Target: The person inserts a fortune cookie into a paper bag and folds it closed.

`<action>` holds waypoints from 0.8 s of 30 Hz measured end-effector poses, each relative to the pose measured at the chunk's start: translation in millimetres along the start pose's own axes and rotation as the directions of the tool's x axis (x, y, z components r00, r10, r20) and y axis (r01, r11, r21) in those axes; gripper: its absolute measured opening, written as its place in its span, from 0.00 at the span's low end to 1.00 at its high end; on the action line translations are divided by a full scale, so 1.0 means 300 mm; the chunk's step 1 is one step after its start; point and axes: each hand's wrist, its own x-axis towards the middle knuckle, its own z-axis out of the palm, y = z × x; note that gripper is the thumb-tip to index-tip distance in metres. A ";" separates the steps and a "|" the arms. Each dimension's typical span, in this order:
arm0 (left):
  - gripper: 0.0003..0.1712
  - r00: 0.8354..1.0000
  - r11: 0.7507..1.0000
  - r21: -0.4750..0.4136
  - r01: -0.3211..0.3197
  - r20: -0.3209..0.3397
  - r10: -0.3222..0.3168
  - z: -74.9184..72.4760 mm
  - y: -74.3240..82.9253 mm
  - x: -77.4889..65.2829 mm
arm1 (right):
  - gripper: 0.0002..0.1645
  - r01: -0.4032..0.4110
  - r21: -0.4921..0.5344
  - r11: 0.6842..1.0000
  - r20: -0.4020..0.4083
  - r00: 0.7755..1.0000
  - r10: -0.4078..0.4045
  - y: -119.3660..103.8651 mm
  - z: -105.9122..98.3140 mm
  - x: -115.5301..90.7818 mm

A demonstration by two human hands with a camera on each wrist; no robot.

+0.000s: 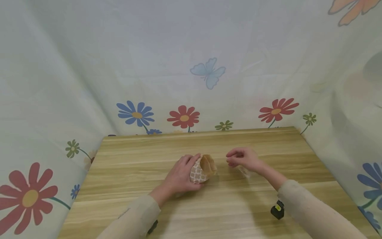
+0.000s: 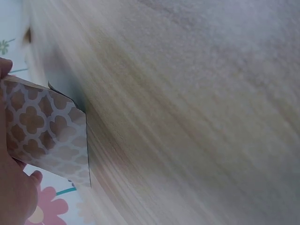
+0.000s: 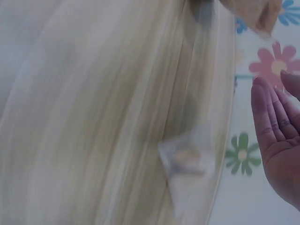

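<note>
My left hand [image 1: 180,177] grips a small paper bag [image 1: 197,173] with a tan and white lattice print, held tilted over the table. Its plain brown mouth gapes toward the right. In the left wrist view the bag [image 2: 47,124] shows its printed side, with fingers and thumb of the hand [image 2: 16,192] around it. Off to the bag's right, my right hand [image 1: 246,160] holds nothing, its fingers loosely bent. A clear plastic packet [image 3: 187,164] with something pale inside lies on the table below that hand, blurred in the right wrist view.
The wood-grain table [image 1: 143,152] fills the space under both arms. White cloth [image 1: 167,49] printed with flowers and a butterfly hangs behind it and along the sides. A black device [image 1: 278,210] with a yellow mark is at the right wrist.
</note>
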 end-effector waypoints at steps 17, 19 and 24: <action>0.66 1.000 0.999 0.035 -0.025 0.007 0.025 -0.006 -0.007 0.003 | 0.25 -0.091 -0.406 0.909 -0.182 0.983 0.017 0.126 -0.187 -0.103; 0.66 1.000 0.999 0.043 -0.028 0.007 0.028 -0.004 -0.009 0.003 | 0.25 -0.105 -0.423 0.900 -0.183 0.983 0.029 0.143 -0.192 -0.112; 0.66 0.999 0.998 0.043 -0.034 -0.001 0.035 0.000 -0.009 -0.002 | 0.25 -0.143 -0.439 0.887 -0.183 0.981 0.067 0.184 -0.190 -0.124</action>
